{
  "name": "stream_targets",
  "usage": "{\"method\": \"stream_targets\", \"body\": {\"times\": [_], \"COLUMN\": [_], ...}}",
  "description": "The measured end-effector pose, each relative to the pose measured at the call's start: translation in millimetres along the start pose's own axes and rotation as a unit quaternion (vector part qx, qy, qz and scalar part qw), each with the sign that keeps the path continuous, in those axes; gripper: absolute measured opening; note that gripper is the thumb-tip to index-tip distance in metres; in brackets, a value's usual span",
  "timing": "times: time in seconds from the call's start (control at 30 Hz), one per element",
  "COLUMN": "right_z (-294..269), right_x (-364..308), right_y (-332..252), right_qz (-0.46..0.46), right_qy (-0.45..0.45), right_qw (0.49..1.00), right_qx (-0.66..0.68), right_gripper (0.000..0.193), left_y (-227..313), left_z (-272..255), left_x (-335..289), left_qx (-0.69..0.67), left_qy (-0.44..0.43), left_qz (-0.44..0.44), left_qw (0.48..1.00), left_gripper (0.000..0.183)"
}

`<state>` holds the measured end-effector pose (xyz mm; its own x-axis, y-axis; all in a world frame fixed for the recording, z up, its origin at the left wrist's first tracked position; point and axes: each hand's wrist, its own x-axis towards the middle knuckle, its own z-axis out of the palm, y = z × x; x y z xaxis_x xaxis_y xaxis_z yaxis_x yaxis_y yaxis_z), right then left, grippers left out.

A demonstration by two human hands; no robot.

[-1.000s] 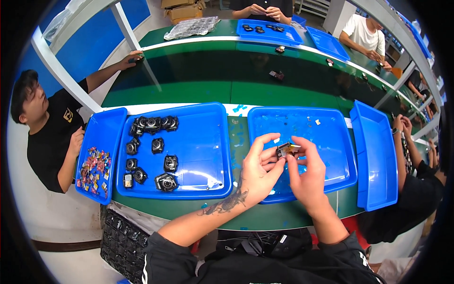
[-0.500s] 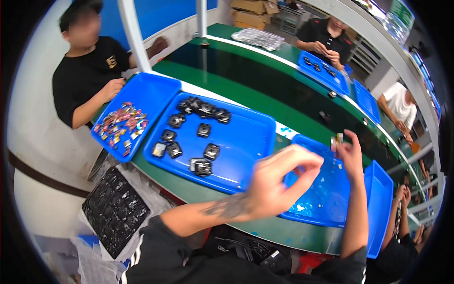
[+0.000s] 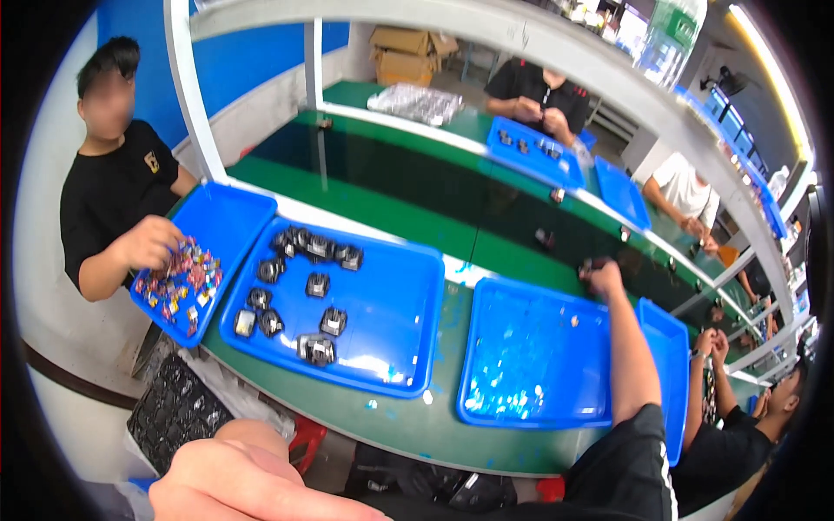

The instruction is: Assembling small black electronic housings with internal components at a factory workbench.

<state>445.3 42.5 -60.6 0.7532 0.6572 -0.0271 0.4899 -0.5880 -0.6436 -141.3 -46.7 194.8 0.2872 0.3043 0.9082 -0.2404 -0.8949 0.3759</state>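
Reaching over the dark belt, my right hand [image 3: 608, 278] pinches a small dark part [image 3: 592, 264] at its fingertips; its exact kind is too small to make out. My left hand [image 3: 252, 478] is large and close at the lower left, cut off by the lower edge, so its fingertips are hidden. Beneath my right forearm lies a blue tray [image 3: 539, 347] with small clear shiny bits in it. Left of that, another blue tray [image 3: 391, 304] bears several black camera-like housings [image 3: 317, 285].
A co-worker's hand [image 3: 149, 243] is over a blue tray [image 3: 239, 208] of small colourful parts [image 3: 187, 278]. A black moulded tray [image 3: 178, 404] stands low at left. White frame posts [image 3: 193, 95] rise beyond. Small parts [image 3: 545, 237] sit on the belt. Other people sit opposite and at right.
My right hand has moved away from me, out over the belt, with the small part. My left hand has drawn back from above the trays to the lower left. The view has shifted.
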Motion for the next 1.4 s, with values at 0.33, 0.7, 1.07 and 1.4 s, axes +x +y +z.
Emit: {"method": "stream_targets", "body": {"times": [0.33,0.7,1.07,1.4], "right_z": [-34,-54,21,-16], "right_x": [-61,-217,-358,-424], "right_y": [-31,-163,-118,-16], "right_qz": [-0.105,-0.350,-0.337,-0.290], "right_qy": [0.172,-0.054,-0.069,0.172], "right_qw": [0.963,0.932,0.929,0.932], "right_qx": [-0.181,0.078,0.134,0.134], "right_gripper": [0.038,0.022,0.011,0.003], "left_y": [-46,-103,-93,-96], "left_z": [13,103,100,115], "left_x": [-10,-192,-196,-199], "left_qx": [-0.090,0.260,0.302,0.249], "left_qy": [0.118,-0.041,-0.166,-0.122], "left_qz": [0.203,-0.047,-0.083,-0.057], "left_qw": [0.968,0.964,0.935,0.959], "left_gripper": [0.007,0.023,0.022,0.017]}}
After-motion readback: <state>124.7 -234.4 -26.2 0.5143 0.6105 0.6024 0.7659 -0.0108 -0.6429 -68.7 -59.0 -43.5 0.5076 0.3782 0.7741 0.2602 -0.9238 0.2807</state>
